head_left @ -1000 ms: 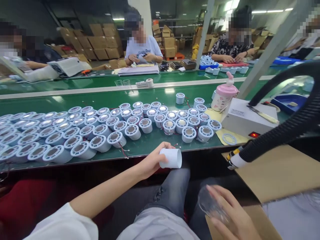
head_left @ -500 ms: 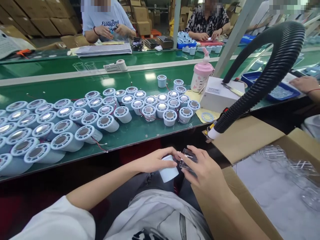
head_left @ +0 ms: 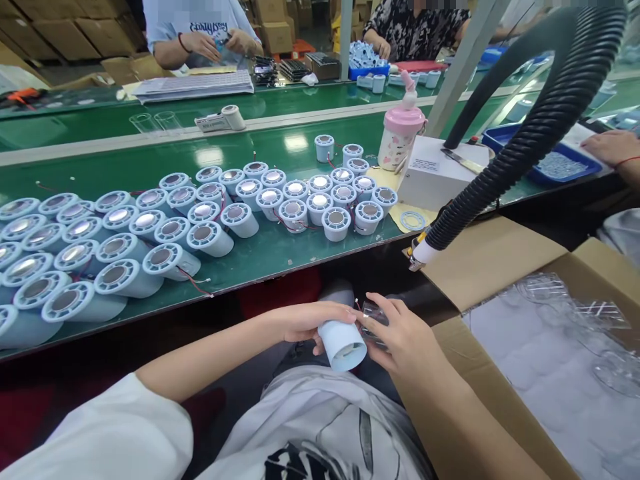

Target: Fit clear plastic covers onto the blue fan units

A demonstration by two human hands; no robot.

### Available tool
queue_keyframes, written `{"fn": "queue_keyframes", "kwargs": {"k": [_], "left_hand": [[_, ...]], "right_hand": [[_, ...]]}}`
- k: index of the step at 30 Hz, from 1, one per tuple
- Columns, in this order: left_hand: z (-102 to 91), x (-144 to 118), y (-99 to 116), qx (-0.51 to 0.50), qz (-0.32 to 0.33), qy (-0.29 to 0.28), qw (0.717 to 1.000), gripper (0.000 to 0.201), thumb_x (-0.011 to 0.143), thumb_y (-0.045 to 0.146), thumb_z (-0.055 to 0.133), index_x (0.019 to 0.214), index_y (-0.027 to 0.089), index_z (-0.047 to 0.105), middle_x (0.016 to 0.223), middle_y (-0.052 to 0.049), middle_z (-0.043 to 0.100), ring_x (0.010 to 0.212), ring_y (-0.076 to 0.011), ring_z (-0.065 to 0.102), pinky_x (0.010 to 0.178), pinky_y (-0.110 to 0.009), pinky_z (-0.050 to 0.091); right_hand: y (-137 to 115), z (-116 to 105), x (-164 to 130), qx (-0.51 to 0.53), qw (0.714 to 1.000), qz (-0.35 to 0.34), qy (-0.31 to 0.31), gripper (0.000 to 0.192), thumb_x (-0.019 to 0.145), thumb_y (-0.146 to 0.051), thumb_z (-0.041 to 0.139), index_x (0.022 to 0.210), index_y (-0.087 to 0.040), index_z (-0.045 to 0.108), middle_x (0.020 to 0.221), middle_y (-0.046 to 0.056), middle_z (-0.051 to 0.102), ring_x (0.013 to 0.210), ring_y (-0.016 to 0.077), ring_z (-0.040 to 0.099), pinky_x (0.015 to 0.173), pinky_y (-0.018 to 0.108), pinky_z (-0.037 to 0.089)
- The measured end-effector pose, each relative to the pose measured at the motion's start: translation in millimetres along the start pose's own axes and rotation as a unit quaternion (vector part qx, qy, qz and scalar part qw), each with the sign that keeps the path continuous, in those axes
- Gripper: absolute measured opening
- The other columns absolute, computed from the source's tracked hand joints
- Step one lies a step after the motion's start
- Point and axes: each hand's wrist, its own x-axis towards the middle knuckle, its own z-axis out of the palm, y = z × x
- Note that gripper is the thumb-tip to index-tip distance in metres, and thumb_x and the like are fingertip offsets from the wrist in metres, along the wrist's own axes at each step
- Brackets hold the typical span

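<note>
Where the housing sits: in our lap space below the near edge of the belt (head_left: 280, 261), the white housing (head_left: 343, 347) lies tilted, its ringed open end facing up towards us.
Left hand: our left hand (head_left: 305, 320) wraps the housing's side from above, fingers curled round it in a firm grasp.
Right hand: our right hand (head_left: 405, 337) pinches a clear cap (head_left: 373, 319) in its fingertips, just beside the housing's far end; we cannot tell whether the two parts touch.
Step in hand: we judge that the cap is being brought up to the housing, and is not yet seated on it.
Next move calls for: as we read it, squaring the cap to the housing's end and steadying the housing, since the cap is thin and hard to see.
Box: an open carton (head_left: 495, 263) stands at our right with more clear caps (head_left: 550, 293) lying on white sheet inside.
Hose: a black ribbed hose (head_left: 525, 133) arches over the carton, its nozzle near the belt's near edge.
Belt: rows of like housings (head_left: 170, 230) crowd the near-left part; a loose ring (head_left: 413, 220) lies by the near edge, beside a white unit (head_left: 440, 175) and a pink bottle (head_left: 400, 133).
Others: a co-worker's hand (head_left: 610, 147) rests at the right by a blue tray (head_left: 550, 170); two more people work at the far edge.
</note>
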Motion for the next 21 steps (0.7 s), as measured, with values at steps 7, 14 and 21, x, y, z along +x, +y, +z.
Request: {"fn": "queue_keyframes", "kwargs": {"k": [7,14,21], "left_hand": [[7.4,-11.9,14.0,0.140,0.115,0.079,0.980,0.019,0.076,0.029,0.066,0.092,0.018,0.068,0.097,-0.002,0.062,0.086,-0.0148,0.055,0.071,-0.022,0.045],[10.0,-15.4,5.8,0.286,0.243,0.156,0.914,0.053,0.069,0.041,0.078,0.114,0.020,0.061,0.105,-0.005,0.061,0.093,-0.0198,0.058,0.082,-0.030,0.047],[6.8,-4.5,-1.8,0.305,0.346,0.183,0.868,0.066,0.055,0.049,0.085,0.113,0.025,0.067,0.097,-0.004,0.048,0.094,-0.0207,0.052,0.086,-0.036,0.048]], "right_hand": [[0.7,-3.4,6.6,-0.010,0.999,0.043,-0.011,0.023,0.074,-0.001,0.063,0.086,-0.019,0.070,0.129,0.013,0.058,0.103,0.0322,0.058,0.071,0.042,0.055],[-2.4,-6.4,-2.6,0.284,0.943,0.166,-0.039,0.019,0.087,-0.035,0.063,0.073,-0.022,0.063,0.124,0.007,0.055,0.107,0.0250,0.061,0.083,0.039,0.055],[-0.8,-7.7,-6.9,0.383,0.906,0.181,-0.004,0.024,0.092,-0.032,0.054,0.075,-0.022,0.068,0.119,0.009,0.057,0.115,0.0272,0.057,0.096,0.041,0.050]]}}
